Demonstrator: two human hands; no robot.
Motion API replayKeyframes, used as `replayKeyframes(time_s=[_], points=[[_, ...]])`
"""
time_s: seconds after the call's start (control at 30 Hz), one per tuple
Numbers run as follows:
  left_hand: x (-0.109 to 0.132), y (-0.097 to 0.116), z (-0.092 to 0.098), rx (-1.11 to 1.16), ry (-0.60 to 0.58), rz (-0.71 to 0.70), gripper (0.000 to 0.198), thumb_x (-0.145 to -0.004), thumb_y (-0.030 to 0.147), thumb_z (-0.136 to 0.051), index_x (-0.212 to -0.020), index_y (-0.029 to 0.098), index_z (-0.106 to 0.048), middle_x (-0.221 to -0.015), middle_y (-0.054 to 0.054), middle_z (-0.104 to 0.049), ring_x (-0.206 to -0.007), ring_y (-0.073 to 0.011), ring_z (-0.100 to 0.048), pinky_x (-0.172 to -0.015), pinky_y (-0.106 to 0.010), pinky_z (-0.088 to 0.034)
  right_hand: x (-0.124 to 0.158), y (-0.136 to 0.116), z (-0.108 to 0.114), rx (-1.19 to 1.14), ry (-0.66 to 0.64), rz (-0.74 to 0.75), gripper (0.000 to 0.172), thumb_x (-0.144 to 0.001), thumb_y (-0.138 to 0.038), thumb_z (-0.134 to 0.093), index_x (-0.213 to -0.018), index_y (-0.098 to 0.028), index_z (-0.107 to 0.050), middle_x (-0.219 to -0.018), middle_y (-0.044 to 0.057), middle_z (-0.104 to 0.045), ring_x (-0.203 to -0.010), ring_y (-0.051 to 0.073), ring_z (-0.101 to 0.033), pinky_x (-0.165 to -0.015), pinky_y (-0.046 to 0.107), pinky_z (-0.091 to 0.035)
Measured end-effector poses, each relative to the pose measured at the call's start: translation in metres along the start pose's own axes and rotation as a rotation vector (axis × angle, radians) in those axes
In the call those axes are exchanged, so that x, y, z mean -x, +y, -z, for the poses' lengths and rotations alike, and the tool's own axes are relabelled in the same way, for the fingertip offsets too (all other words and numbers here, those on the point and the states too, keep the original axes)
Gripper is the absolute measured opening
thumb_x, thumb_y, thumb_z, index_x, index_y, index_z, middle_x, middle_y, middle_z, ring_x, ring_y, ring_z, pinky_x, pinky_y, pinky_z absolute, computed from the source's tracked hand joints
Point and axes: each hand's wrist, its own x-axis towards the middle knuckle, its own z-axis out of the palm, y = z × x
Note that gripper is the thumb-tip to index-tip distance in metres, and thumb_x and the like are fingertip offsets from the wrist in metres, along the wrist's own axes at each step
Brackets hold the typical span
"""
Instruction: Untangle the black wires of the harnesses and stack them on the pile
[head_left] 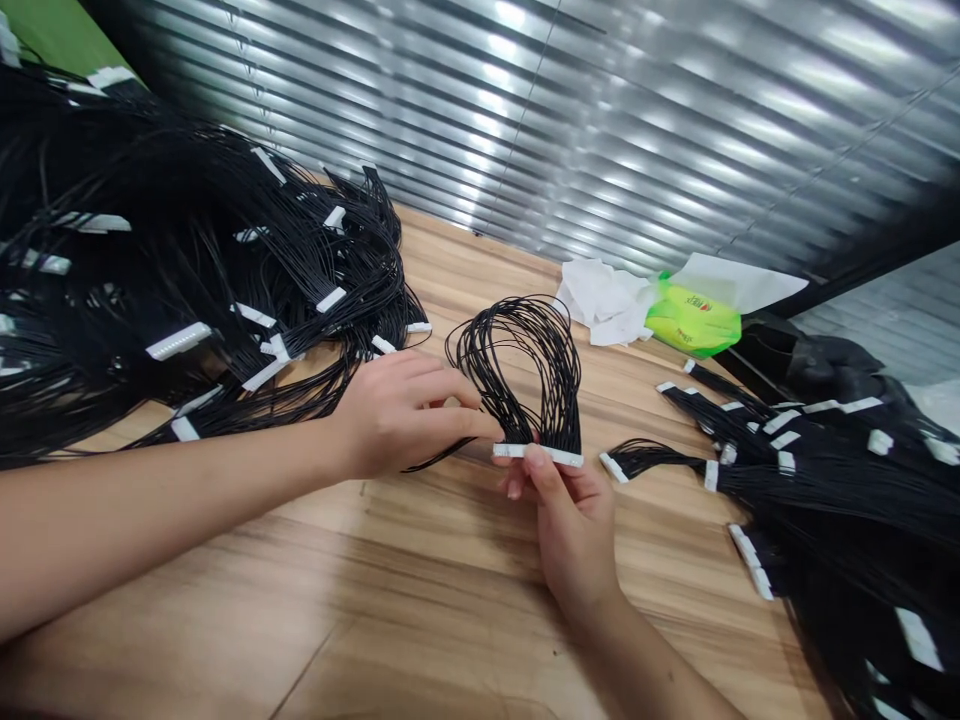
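Observation:
In the head view, a wire harness (566, 385) of thin black wires arches up in a loop over the wooden table. Its wires run into a long white connector (561, 457). My right hand (576, 515) grips this connector from below, the thumb lying across its front face. Just left of the connector, my left hand (409, 412) is closed, thumb and forefinger pinched together at a black wire (448, 455). A loose stretch of that wire trails beneath the hand. The exact pinch point is partly hidden by the fingers.
A large heap of black harnesses (172, 200) with white connectors covers the left side. Another pile (840, 500) lies at the right. Behind are crumpled white paper (604, 300) and a bright green packet (694, 318), before a ribbed metal shutter (480, 110).

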Motion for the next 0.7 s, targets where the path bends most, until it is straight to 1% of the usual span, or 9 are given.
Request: replayKeyframes(time_s=[0.1, 0.17, 0.3, 0.4, 0.5, 0.57, 0.63, 0.7], points=[[-0.0015, 0.0013, -0.0012, 0.039, -0.057, 0.027, 0.014, -0.091, 0.022, -0.053, -0.09, 0.025, -0.067, -0.082, 0.003, -0.071, -0.073, -0.0106, -0.061, -0.067, -0.024, -0.04, -0.0004, 0.0003, 0.0004, 0.016, 0.004, -0.005, 0.018, -0.079, -0.034, -0.068, -0.073, -0.018, -0.071, -0.068, 0.002, -0.071, -0.052, 0.011, -0.054, -0.056, 0.027, -0.049], [-0.0017, 0.0018, -0.0016, 0.068, -0.078, 0.044, 0.015, -0.093, 0.024, -0.05, -0.089, 0.022, -0.064, -0.082, 0.002, -0.07, -0.074, -0.0111, -0.06, -0.069, -0.024, -0.04, -0.0003, 0.0002, 0.001, 0.03, 0.006, 0.01, 0.017, -0.079, -0.034, -0.068, -0.073, -0.018, -0.071, -0.066, 0.002, -0.07, -0.052, 0.011, -0.055, -0.056, 0.026, -0.049], [-0.0005, 0.0019, -0.002, 0.09, -0.151, 0.099, 0.017, -0.094, 0.028, -0.048, -0.086, 0.019, -0.06, -0.082, 0.0, -0.065, -0.074, -0.0126, -0.056, -0.07, -0.025, -0.038, 0.0003, 0.0006, 0.0023, 0.069, 0.02, 0.042, 0.016, -0.08, -0.032, -0.068, -0.072, -0.019, -0.071, -0.064, 0.001, -0.069, -0.053, 0.012, -0.056, -0.055, 0.025, -0.049], [0.0001, 0.0023, -0.0026, 0.076, -0.186, 0.115, 0.019, -0.094, 0.03, -0.045, -0.084, 0.019, -0.056, -0.083, -0.001, -0.062, -0.076, -0.0139, -0.053, -0.075, -0.028, -0.036, 0.001, 0.0021, 0.0037, 0.089, 0.023, 0.054, 0.016, -0.082, -0.031, -0.067, -0.072, -0.019, -0.071, -0.065, 0.0, -0.069, -0.053, 0.011, -0.057, -0.056, 0.025, -0.049], [-0.0001, 0.0022, -0.0026, 0.079, -0.157, 0.127, 0.024, -0.093, 0.032, -0.044, -0.074, 0.018, -0.051, -0.077, -0.001, -0.06, -0.075, -0.0148, -0.052, -0.077, -0.031, -0.036, 0.0005, 0.0025, 0.0047, 0.07, 0.053, 0.076, 0.017, -0.081, -0.032, -0.067, -0.072, -0.018, -0.07, -0.066, 0.001, -0.07, -0.052, 0.01, -0.056, -0.057, 0.025, -0.049], [0.0, 0.0014, -0.0015, 0.163, -0.103, 0.154, 0.028, -0.092, 0.032, -0.044, -0.067, 0.018, -0.045, -0.067, 0.0, -0.055, -0.067, -0.0136, -0.049, -0.07, -0.03, -0.036, -0.001, 0.0018, 0.0046, 0.042, 0.085, 0.086, 0.018, -0.081, -0.033, -0.067, -0.072, -0.018, -0.07, -0.065, 0.002, -0.07, -0.052, 0.011, -0.055, -0.057, 0.026, -0.048], [0.0009, -0.0001, 0.0009, 0.304, -0.053, 0.173, 0.032, -0.093, 0.031, -0.043, -0.063, 0.019, -0.042, -0.056, 0.002, -0.049, -0.057, -0.0121, -0.044, -0.06, -0.029, -0.035, -0.0031, 0.0006, 0.004, 0.015, 0.121, 0.091, 0.019, -0.08, -0.033, -0.068, -0.072, -0.017, -0.069, -0.064, 0.002, -0.069, -0.052, 0.011, -0.055, -0.057, 0.026, -0.049], [0.0031, -0.0019, 0.0042, 0.41, -0.043, 0.146, 0.036, -0.093, 0.031, -0.039, -0.06, 0.02, -0.04, -0.05, 0.002, -0.045, -0.05, -0.0117, -0.04, -0.054, -0.028, -0.033, -0.0051, -0.0003, 0.0032, -0.004, 0.155, 0.091, 0.019, -0.08, -0.034, -0.068, -0.072, -0.017, -0.069, -0.063, 0.002, -0.069, -0.051, 0.011, -0.054, -0.056, 0.027, -0.049]])
